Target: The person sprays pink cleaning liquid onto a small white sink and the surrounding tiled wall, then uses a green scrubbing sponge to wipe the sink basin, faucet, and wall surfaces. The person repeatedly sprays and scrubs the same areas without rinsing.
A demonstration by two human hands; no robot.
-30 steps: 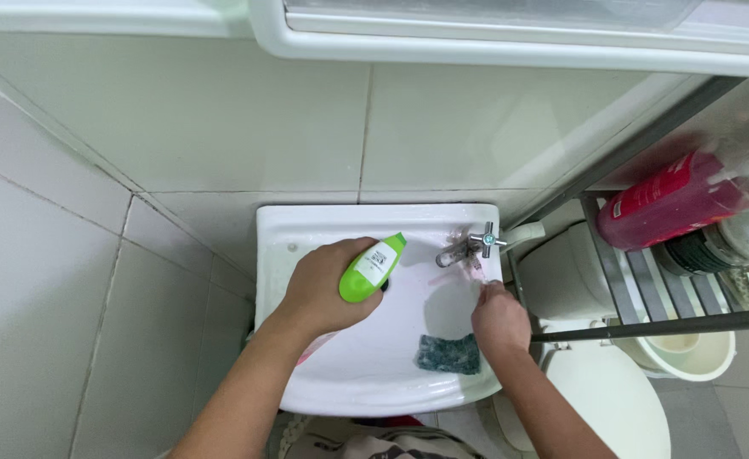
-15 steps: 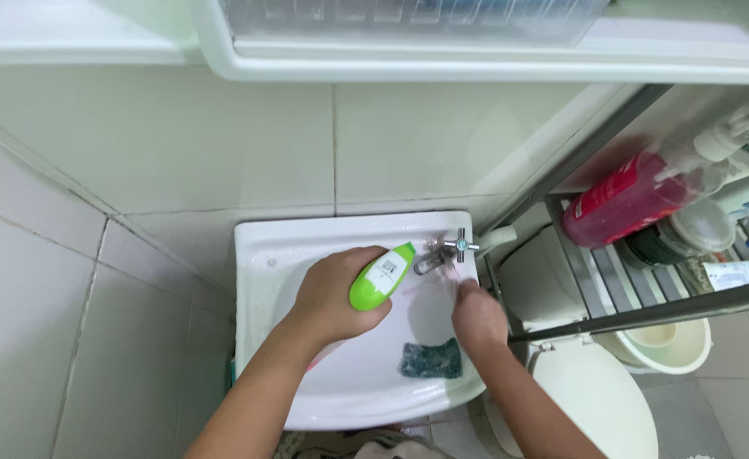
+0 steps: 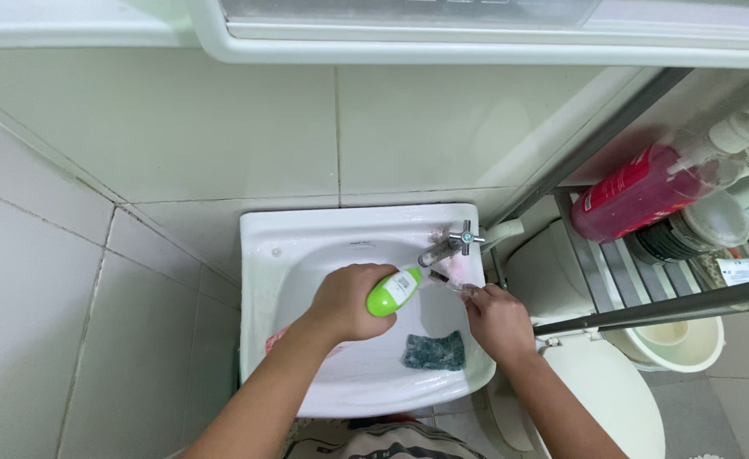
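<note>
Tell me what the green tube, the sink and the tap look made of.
Green tube: seemingly soft plastic, glossy, with a paper-like label.
Sink: probably glazed ceramic, white with shiny highlights.
Tap: metal, silvery and reflective, likely chromed.

My left hand point(image 3: 351, 302) is curled tight in a grip; my right hand point(image 3: 495, 316) pinches with fingertips, forearms angled inward.

— What have my hands got over the sink point(image 3: 260, 255)?

— My left hand point(image 3: 351, 302) grips a green tube point(image 3: 394, 291), tip towards the toothbrush point(image 3: 444, 279) pinched in my right hand point(image 3: 498, 319), under the tap point(image 3: 448, 244).

— And in the basin?

— A dark green scouring pad point(image 3: 433, 351), just beside my right hand.
</note>
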